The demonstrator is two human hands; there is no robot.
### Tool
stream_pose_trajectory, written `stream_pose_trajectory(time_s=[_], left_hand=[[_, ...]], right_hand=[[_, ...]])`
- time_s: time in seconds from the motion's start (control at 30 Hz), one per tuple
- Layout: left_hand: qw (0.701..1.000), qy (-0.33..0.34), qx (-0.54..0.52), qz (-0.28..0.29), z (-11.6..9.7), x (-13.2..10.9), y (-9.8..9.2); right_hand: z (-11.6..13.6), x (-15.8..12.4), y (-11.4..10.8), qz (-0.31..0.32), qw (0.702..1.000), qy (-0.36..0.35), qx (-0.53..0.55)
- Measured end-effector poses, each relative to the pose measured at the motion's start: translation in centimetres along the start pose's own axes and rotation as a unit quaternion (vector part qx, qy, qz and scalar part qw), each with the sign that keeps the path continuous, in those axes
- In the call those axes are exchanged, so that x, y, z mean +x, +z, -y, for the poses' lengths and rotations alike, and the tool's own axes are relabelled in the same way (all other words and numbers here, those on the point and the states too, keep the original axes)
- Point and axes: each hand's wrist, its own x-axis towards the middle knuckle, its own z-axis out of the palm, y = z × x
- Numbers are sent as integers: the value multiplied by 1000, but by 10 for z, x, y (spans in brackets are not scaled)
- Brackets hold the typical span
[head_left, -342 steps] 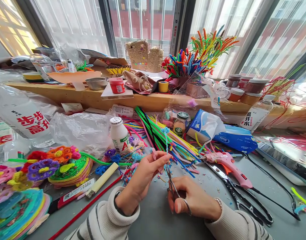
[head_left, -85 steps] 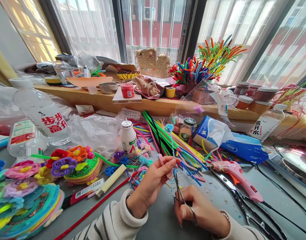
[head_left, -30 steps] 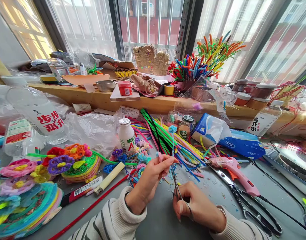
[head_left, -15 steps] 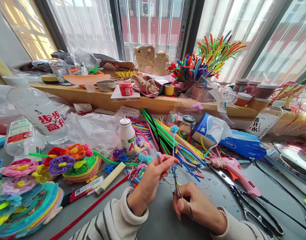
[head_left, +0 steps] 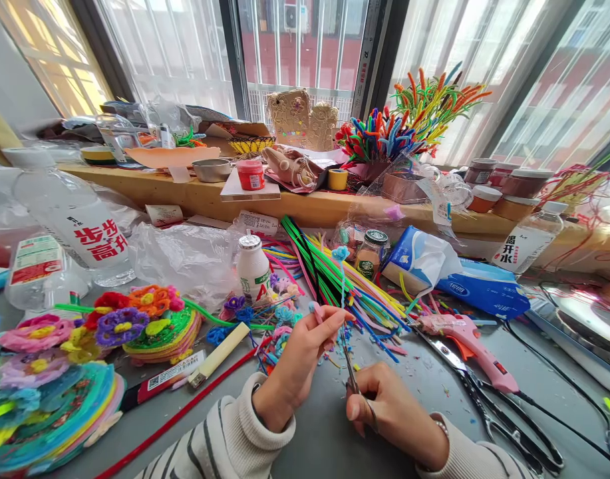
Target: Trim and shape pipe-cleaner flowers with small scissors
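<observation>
My left hand (head_left: 305, 362) is closed in a pinch on a light-blue pipe cleaner (head_left: 343, 283), which stands upright and ends in a small blue fluffy head (head_left: 340, 253). A bit of pink shows between the fingers of that hand. Small metal scissors (head_left: 352, 376) sit in my right hand (head_left: 384, 402), its fingers wrapped around the handles. Their narrow blades point up and lie close together at the lower part of the blue pipe cleaner, just below my left fingertips. Tiny blue clippings are scattered behind the blades.
Loose pipe cleaners (head_left: 312, 266) lie behind my hands. To the right are large scissors (head_left: 469, 386) and a pink glue gun (head_left: 484, 352). Pipe-cleaner flowers (head_left: 122, 327) and a white bottle (head_left: 253, 269) stand to the left. A wooden ledge (head_left: 185, 193) runs across the back.
The scissor blades have come closer together. The blue pipe cleaner's top has tipped slightly left and down, while my left hand stays nearly in place.
</observation>
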Motion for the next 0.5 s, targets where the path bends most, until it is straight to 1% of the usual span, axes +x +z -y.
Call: stream_pose_trajectory(time_s=[0.07, 0.13, 0.23, 0.37, 0.5], left_hand=[[1000, 3, -1, 5, 1, 0, 0], [1000, 5, 5, 8, 2, -1, 0], [1000, 3, 13, 8, 3, -1, 0], [1000, -5, -2, -1, 2, 0, 0], [1000, -1, -5, -5, 1, 0, 2]], right_hand=[[0, 0, -1, 20, 1000, -15, 6], [0, 0, -1, 25, 1000, -18, 5], [1, 0, -1, 12, 1000, -4, -2], [2, 1, 0, -6, 1000, 17, -6], [2, 1, 0, 6, 1000, 9, 1]])
